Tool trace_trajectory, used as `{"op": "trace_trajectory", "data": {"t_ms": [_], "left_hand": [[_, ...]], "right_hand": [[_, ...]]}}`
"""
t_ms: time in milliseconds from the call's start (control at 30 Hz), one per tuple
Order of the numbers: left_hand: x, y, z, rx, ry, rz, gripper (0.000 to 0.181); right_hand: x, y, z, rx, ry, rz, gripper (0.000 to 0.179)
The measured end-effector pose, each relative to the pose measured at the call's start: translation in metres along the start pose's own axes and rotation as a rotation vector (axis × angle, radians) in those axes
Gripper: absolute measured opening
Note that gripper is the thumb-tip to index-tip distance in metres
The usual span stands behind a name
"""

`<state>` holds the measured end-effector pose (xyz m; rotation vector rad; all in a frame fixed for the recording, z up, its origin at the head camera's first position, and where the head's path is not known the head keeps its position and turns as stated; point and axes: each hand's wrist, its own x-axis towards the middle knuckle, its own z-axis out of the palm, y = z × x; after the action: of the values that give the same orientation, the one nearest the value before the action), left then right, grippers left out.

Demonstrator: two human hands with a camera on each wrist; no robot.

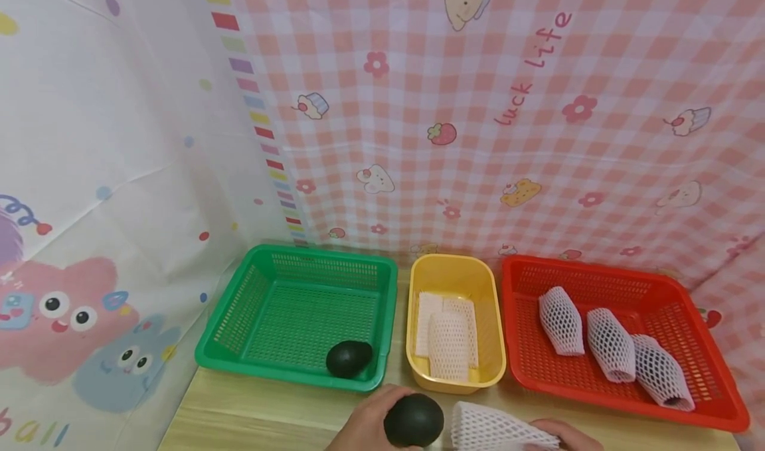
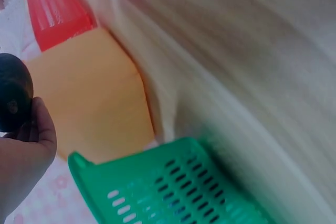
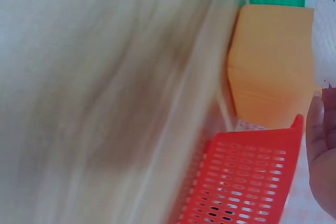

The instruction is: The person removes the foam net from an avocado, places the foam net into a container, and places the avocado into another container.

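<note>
In the head view, my left hand (image 1: 367, 421) grips a dark avocado (image 1: 414, 420) at the front edge of the view. Close to its right, a white foam net sleeve (image 1: 487, 427) is held by my right hand (image 1: 570, 434), its wide end facing the avocado. A small gap shows between fruit and sleeve. The left wrist view has the avocado (image 2: 13, 95) in the curled fingers, raised above the table. Part of the sleeve (image 3: 325, 40) shows at the edge of the right wrist view, above my thumb.
A second avocado (image 1: 349, 359) lies in the green basket (image 1: 299, 375) at left. Several flat net sleeves (image 1: 449, 345) are in the yellow bin (image 1: 457, 265). The red basket (image 1: 597, 399) at right holds three sleeved fruits (image 1: 611, 345). A checked cloth (image 1: 412, 105) hangs behind.
</note>
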<state>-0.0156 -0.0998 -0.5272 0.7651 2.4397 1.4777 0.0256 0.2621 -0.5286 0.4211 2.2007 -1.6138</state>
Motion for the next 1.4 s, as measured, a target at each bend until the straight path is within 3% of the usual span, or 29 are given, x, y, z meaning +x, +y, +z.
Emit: {"op": "trace_trajectory", "data": {"t_ms": [133, 267, 400, 467, 533, 700, 867, 1000, 1167, 1300, 1400], "left_hand": [[-0.002, 0.003, -0.008, 0.017, 0.070, 0.035, 0.063], [-0.004, 0.002, -0.015, 0.028, 0.167, 0.088, 0.066], [-0.005, 0.001, -0.023, 0.090, 0.258, 0.097, 0.070], [-0.004, 0.001, -0.028, 0.099, 0.293, 0.070, 0.072], [-0.004, 0.001, -0.033, 0.118, 0.339, 0.045, 0.072], [-0.003, -0.005, -0.048, 0.121, 0.440, 0.022, 0.072], [0.001, -0.014, -0.066, 0.164, 0.514, 0.031, 0.069], [0.005, -0.021, -0.079, 0.198, 0.564, -0.033, 0.068], [0.007, -0.028, -0.090, 0.217, 0.562, -0.118, 0.066], [0.008, -0.032, -0.094, 0.241, 0.536, -0.142, 0.066], [0.009, -0.036, -0.098, 0.258, 0.535, -0.143, 0.066]], "right_hand": [[0.000, -0.006, -0.007, -0.133, 0.006, 0.027, 0.047], [-0.006, -0.015, -0.006, -0.230, 0.072, -0.015, 0.043], [-0.016, -0.026, 0.006, -0.248, 0.231, -0.315, 0.024], [-0.019, -0.031, 0.013, -0.225, 0.314, -0.483, 0.024], [-0.019, -0.036, 0.019, -0.211, 0.390, -0.592, 0.029], [-0.013, -0.047, 0.026, -0.119, 0.481, -0.650, 0.034], [-0.003, -0.055, 0.027, -0.044, 0.449, -0.753, 0.035], [0.005, -0.061, 0.029, -0.012, 0.467, -0.795, 0.037], [0.019, -0.066, 0.036, 0.040, 0.513, -0.856, 0.038], [0.031, -0.067, 0.039, 0.057, 0.553, -0.936, 0.039], [0.036, -0.073, 0.041, 0.054, 0.586, -0.916, 0.038]]}}
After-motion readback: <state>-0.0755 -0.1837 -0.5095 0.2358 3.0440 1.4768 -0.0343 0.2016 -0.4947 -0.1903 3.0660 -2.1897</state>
